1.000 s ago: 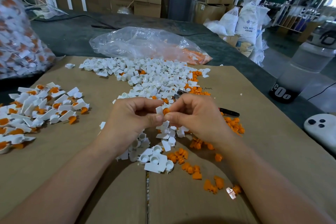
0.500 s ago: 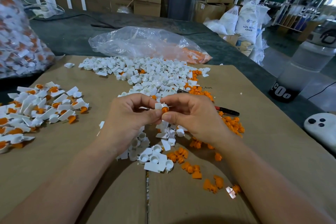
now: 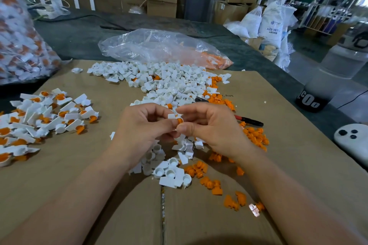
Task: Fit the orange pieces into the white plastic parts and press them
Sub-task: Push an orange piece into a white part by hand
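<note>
— Between the two hands, mid-frame over the cardboard (image 3: 278,145), what's actually being held? Looks tiny.

— One white part (image 3: 171,116) with an orange piece (image 3: 179,120) at its lower right end. The left hand (image 3: 143,125) pinches the white part with thumb and curled fingers. The right hand (image 3: 211,127) pinches the orange piece between thumb and forefinger. Both sets of fingertips meet right there, so most of the part is covered. Can't tell if the orange piece is fully seated.

— What else is hard to read?

— Plenty lol. Loose whites (image 3: 175,173) lie just under the hands, some hidden behind the left wrist. A red and black pen (image 3: 249,121) pokes out from behind the right hand, with the rest of it blocked. On the left edge, a big bag (image 3: 20,45) of white and orange stuff is blurred and cut off. The filled pile (image 3: 45,113) beside it, whites with orange in them, runs off frame too. A clear bag (image 3: 159,47) sits on the dark tabletop (image 3: 79,36) behind the white pile (image 3: 169,83). Orange shows through its right end, but the plastic smears it. At the right edge there's a cropped white gadget (image 3: 352,137) with three dark dots, no idea what it is.

— Spare oranges?

— Scattered on the cardboard by the right wrist (image 3: 256,135), with more toward the near edge.
</note>
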